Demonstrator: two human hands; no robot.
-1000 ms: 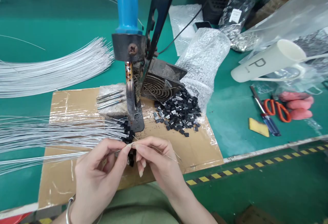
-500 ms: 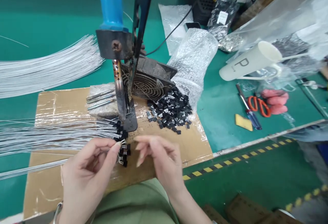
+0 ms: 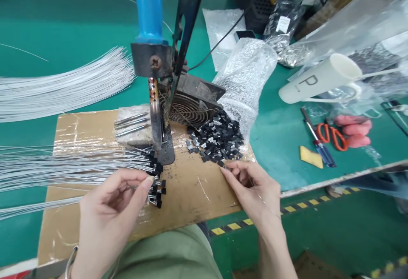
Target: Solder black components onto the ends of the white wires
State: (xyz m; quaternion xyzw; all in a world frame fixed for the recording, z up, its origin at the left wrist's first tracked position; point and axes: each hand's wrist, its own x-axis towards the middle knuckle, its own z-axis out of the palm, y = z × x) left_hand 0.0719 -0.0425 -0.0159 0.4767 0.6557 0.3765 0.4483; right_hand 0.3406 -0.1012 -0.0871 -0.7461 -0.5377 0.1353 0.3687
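Note:
My left hand [image 3: 116, 215] pinches a thin white wire near its tip, beside wires [image 3: 79, 168] that end in black connectors [image 3: 156, 164]. At the near edge of a pile of small black connectors [image 3: 219, 136], my right hand [image 3: 253, 189] has thumb and forefinger closed on one black piece. A soldering iron [image 3: 154, 113] with a blue handle points down from a black stand between the hands and the round-grilled fan [image 3: 188, 109]. Cardboard [image 3: 197, 194] lies under these things.
A thick bundle of white wires [image 3: 70, 85] lies at the upper left. Bubble wrap [image 3: 248, 75] is behind the pile. To the right are a white mug [image 3: 318, 79], a screwdriver [image 3: 318, 140], orange-handled scissors [image 3: 331, 136] and a yellow sponge [image 3: 310, 156].
My right hand has moved right, from near my left fingertips to the connector pile, and has closed on a black piece. My left hand stays beside the wire ends.

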